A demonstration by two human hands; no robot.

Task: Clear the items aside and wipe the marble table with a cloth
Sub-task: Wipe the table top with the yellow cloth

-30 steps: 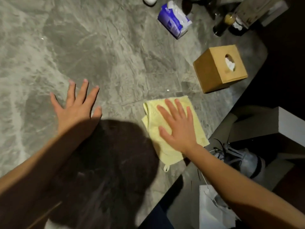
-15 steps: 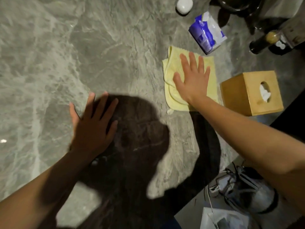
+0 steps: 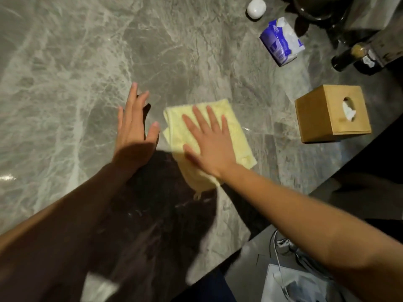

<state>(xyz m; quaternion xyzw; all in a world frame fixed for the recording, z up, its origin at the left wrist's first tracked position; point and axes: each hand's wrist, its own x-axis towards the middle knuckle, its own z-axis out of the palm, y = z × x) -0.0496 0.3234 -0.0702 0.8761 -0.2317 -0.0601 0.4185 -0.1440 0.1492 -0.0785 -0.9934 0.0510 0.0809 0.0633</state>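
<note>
A folded yellow cloth (image 3: pixel 236 136) lies flat on the grey marble table (image 3: pixel 87 68), a little right of centre. My right hand (image 3: pixel 209 142) presses on it, palm down, fingers spread and pointing away from me; the hand covers the cloth's middle. My left hand (image 3: pixel 134 131) rests flat on the bare marble just left of the cloth, fingers apart, holding nothing. My head and arms cast a dark shadow over the near part of the table.
A wooden tissue box (image 3: pixel 332 114) stands right of the cloth. Farther back lie a blue tissue pack (image 3: pixel 280 42), a white oval object (image 3: pixel 256 7), a dark bottle (image 3: pixel 349 56) and a black vessel (image 3: pixel 316 7). The table's edge runs diagonally at lower right, above floor clutter (image 3: pixel 290 277).
My right hand has slid the cloth back toward me and leftward, away from the tissue pack. My left hand now lies close beside the cloth.
</note>
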